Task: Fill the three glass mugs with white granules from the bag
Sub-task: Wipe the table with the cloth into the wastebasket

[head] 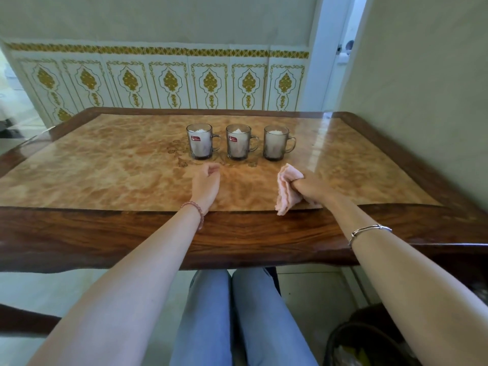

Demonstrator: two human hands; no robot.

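Three mugs (pixel 240 142) in a row mid-bench (pixel 105 165), each heaped with granules (pixel 239 131) to the rim. Judged heavy when full, glass fragile and smooth; take by the handle, keep upright. Mugs sit just beyond both hands. Left hand (pixel 207 180) loosely curled, holding nothing, resting on bench. Right hand (pixel 307 184) grips a pink cloth (pixel 286 188). Bag not in view.
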